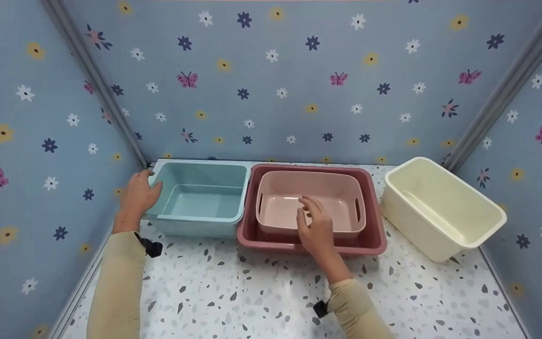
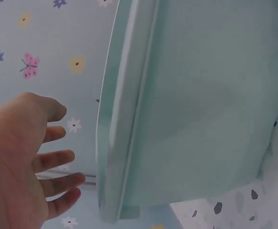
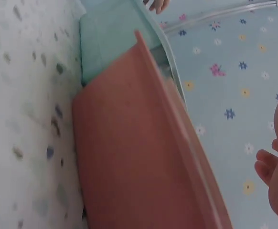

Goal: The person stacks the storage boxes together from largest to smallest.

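Left hand is hovering beside the oblong teal plastic bin; right hand, over the pink plastic basket nesting in the rose-red plastic tub. Fingers curving loosely, empty. I'm reading a reach; gripping calls for closing fingers.

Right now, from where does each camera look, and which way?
Head: on the head, facing forward and down at blue tub, pink tub, red tub; left hand, right hand, sleeves show.
Left wrist: worn there, facing the blue tub from outside; left hand shows.
Right wrist: worn there, facing past red tub to blue tub; both hands show partly.
Head and right wrist share the red tub.
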Action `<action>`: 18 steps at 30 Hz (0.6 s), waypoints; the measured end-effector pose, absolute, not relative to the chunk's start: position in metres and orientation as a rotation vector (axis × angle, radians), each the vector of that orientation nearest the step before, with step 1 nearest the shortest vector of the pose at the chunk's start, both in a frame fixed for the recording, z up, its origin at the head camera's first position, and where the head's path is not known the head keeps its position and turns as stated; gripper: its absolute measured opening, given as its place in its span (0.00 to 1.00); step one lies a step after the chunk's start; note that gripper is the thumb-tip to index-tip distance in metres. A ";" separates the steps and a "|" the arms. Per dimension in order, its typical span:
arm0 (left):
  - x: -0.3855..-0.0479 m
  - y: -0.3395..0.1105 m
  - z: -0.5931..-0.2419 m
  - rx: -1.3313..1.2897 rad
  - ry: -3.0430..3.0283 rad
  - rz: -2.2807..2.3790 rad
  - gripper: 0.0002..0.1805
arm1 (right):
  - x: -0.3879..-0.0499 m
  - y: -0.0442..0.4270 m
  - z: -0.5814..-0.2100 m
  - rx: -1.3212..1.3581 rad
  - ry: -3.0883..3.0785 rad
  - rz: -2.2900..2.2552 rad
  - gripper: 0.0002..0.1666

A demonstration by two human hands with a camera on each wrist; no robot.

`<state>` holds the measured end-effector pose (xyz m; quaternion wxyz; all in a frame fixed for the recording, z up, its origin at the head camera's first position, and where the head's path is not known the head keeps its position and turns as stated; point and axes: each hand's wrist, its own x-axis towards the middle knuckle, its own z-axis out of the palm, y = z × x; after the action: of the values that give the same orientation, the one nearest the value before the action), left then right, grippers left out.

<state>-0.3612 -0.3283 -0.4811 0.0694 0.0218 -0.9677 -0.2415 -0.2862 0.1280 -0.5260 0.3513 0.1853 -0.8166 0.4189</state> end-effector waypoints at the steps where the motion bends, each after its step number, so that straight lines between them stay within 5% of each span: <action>1: -0.363 -0.329 -0.481 0.079 -2.951 -0.747 0.32 | -0.287 0.122 -0.523 0.488 -2.140 1.111 0.15; 9: -0.381 -0.342 -0.479 0.225 -3.197 -0.883 0.47 | -0.308 0.066 -0.497 0.437 -2.496 1.371 0.21; 18: -0.388 -0.338 -0.494 0.390 -3.239 -1.140 0.46 | -0.333 0.025 -0.492 0.307 -2.895 1.270 0.31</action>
<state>-0.3878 -0.3384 -0.4940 -0.1564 0.1114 -0.9258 -0.3257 -0.3329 0.0251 -0.4923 -0.0176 0.0965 -0.9113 0.3999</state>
